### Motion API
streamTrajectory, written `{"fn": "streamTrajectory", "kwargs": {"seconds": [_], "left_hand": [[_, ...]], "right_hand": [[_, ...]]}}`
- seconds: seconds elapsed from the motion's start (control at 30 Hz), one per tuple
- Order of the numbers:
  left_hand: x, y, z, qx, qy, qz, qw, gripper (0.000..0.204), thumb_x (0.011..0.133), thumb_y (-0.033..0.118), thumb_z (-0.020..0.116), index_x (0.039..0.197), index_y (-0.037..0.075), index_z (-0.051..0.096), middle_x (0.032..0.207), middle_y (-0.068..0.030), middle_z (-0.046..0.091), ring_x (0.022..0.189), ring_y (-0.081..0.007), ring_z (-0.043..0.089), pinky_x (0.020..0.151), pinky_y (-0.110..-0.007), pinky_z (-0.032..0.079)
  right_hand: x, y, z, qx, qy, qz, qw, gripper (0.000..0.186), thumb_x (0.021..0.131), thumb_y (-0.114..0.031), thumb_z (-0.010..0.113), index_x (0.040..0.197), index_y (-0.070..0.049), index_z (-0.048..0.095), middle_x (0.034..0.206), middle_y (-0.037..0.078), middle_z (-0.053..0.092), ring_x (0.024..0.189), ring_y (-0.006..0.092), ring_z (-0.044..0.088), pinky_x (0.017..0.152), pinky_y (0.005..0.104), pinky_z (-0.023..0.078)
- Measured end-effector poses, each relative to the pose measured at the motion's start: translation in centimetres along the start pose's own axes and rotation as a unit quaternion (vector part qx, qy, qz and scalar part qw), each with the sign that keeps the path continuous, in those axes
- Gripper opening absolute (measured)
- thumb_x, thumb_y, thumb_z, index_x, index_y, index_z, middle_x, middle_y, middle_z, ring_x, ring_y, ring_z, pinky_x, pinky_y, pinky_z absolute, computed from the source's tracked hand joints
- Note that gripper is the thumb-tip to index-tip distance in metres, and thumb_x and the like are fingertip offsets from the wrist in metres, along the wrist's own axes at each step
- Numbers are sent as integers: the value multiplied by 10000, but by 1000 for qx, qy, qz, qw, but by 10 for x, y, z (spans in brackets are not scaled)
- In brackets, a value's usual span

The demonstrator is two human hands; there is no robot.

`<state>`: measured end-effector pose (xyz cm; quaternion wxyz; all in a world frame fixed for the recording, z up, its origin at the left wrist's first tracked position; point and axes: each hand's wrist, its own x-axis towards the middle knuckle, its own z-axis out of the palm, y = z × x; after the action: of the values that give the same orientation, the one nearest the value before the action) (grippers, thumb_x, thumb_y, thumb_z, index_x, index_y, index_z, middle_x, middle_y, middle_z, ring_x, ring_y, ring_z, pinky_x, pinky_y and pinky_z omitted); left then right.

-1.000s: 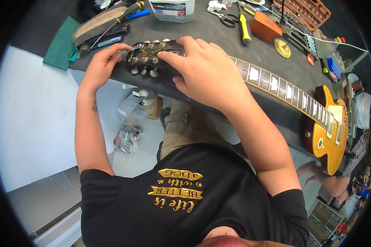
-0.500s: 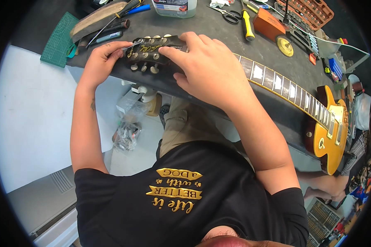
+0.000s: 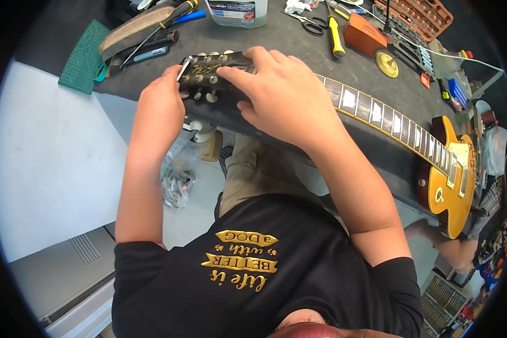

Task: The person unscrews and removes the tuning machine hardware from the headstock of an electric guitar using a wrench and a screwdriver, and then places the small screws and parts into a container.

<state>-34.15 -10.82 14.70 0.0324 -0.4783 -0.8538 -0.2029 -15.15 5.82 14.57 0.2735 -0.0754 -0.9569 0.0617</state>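
Note:
A gold-topped electric guitar (image 3: 453, 174) lies on its back along the bench, its headstock at left and body at far right. My right hand (image 3: 290, 96) is wrapped over the neck just behind the black headstock (image 3: 208, 69), thumb apart on the near side and index fingertip on its face. In my left hand (image 3: 162, 107), pinched, is a slim silver wrench (image 3: 183, 69). Its end sits at a tuner post at the headstock's far-left corner. Tuner knobs (image 3: 210, 97) stick out along both edges. The palm side of each hand is hidden.
Beyond the headstock stand a clear jug (image 3: 236, 14), a sanding block (image 3: 135, 31), and screwdrivers. Scissors (image 3: 310, 23), a yellow-handled tool (image 3: 336, 36) and a brown box (image 3: 363, 32) lie farther right. A green cutting mat (image 3: 84, 56) overhangs the bench's left end. Another person's arm (image 3: 445, 242) shows at right.
My left hand has swung the wrench's free end toward me, from pointing left to pointing down along the headstock's end. The right hand holds its place on the neck.

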Motion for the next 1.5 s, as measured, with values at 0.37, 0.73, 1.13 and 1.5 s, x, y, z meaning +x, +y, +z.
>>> {"fn": "streamTrajectory", "kwargs": {"seconds": [0.37,0.73,1.13,1.5], "left_hand": [[23,-28,-8,-136,-32,68,988,333,1055,-36,582,1331,59,742,1183,-163,780,1037,-286,736,959,-367,555],[52,-61,-8,-181,-82,128,972,368,1021,-117,601,1290,53,787,1073,-28,603,1025,-166,601,947,-250,470],[16,7,-5,-23,-22,109,993,228,1043,-23,606,1230,-45,736,1075,-214,739,974,-369,718,909,-409,560],[16,10,-9,-147,-1,108,983,325,1072,-16,586,1360,42,725,1134,-137,752,1019,-234,697,943,-338,544]], "right_hand": [[-1,1,-1,14,11,2,1000,361,867,-158,752,1227,-151,777,1032,124,675,1025,309,693,871,438,564],[2,-3,-7,-7,-73,32,997,558,854,-206,843,1400,-228,729,1317,141,671,1162,321,701,1011,433,554],[-1,1,2,0,10,1,1000,322,860,-173,763,1181,-151,771,1041,121,686,1021,305,703,876,444,574],[-1,2,1,16,19,-3,1000,309,857,-152,752,1164,-129,781,1016,117,683,1005,303,703,859,436,556]]}}
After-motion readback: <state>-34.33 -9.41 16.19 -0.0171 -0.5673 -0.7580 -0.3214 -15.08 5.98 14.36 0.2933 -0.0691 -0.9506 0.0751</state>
